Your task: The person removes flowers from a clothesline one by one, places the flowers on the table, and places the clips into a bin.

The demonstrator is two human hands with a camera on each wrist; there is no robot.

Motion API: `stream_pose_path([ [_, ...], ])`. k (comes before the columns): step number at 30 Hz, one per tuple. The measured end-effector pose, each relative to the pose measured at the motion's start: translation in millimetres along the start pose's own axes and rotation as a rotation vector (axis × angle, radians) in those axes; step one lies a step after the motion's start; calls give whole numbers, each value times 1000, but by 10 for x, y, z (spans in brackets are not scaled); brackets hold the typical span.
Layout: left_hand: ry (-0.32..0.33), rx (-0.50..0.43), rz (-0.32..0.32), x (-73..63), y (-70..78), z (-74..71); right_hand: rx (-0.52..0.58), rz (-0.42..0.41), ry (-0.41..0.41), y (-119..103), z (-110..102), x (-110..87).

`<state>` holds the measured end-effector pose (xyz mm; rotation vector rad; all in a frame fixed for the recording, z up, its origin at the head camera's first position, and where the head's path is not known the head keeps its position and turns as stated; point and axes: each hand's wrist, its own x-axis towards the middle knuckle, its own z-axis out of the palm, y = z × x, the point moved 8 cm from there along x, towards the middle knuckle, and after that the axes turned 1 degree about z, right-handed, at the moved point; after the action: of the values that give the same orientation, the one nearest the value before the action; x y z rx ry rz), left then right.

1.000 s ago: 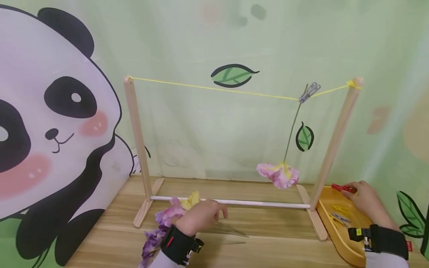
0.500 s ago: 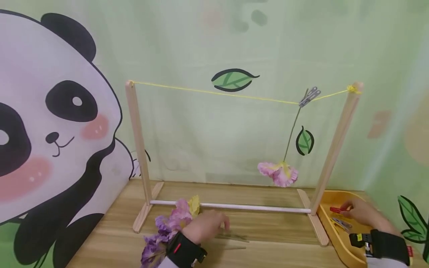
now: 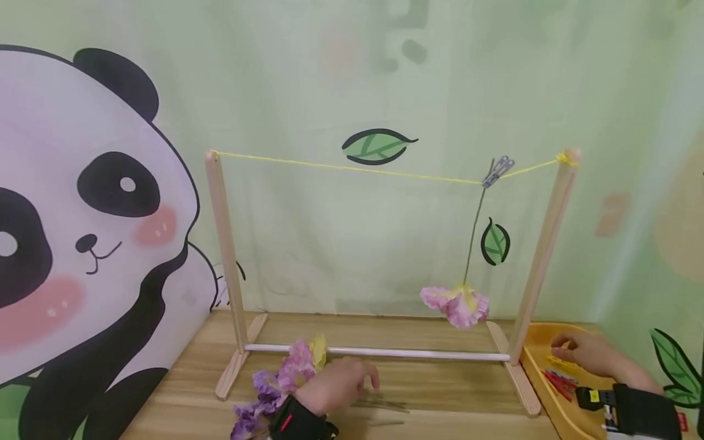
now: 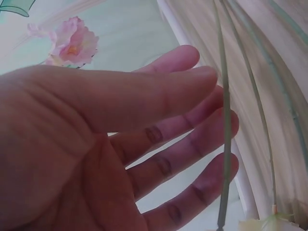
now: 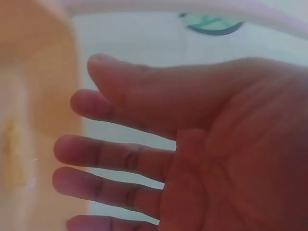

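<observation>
My right hand (image 3: 585,354) hovers over the yellow tray (image 3: 544,335) with its fingers loosely bent and nothing between them. Below it in the tray lie red clothespins (image 3: 559,384), a grey clothespin (image 3: 563,377) and yellow clothespins (image 3: 565,366). Over the table my left hand (image 3: 342,384) stays beside artificial flowers: pink (image 3: 298,368), purple (image 3: 249,420) and yellow (image 3: 318,352). In the left wrist view its fingers are relaxed and apart, with a green stem (image 4: 225,130) passing by the fingertips. Whether the stem touches them I cannot tell.
A wooden frame (image 3: 226,256) carries a yellow string (image 3: 341,166). From it a pink flower (image 3: 459,305) hangs upside down, its stem clipped by a grey clothespin (image 3: 497,172). A white rod (image 3: 396,352) joins the frame's feet. A panda-print cloth (image 3: 121,244) stands behind.
My right hand has lowered a red clothespin into the tray and let go of it. The left hand has hardly moved. The head view has tilted up slightly.
</observation>
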<state>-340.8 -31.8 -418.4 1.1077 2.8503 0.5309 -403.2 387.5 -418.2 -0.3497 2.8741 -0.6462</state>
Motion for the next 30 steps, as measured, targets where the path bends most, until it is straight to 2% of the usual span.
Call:
stream_pose_path([
  [5, 37, 22, 22, 18, 3, -45, 3, -22, 61, -259, -201, -85],
  [11, 82, -33, 32, 47, -15, -67, -19, -24, 88, -502, -355, -221],
  [16, 177, -103, 14, 108, -13, -119, -3, -54, 149, -696, -478, -306],
  [23, 396, -253, -23, 170, -1, -208, 24, -92, 265, -917, -518, -326],
  [26, 473, -386, -21, 182, 0, -216, 70, -137, 313, -1055, -519, -336],
  [30, 526, -570, -20, 206, -12, -193, 140, -200, 391, -1265, -540, -351],
])
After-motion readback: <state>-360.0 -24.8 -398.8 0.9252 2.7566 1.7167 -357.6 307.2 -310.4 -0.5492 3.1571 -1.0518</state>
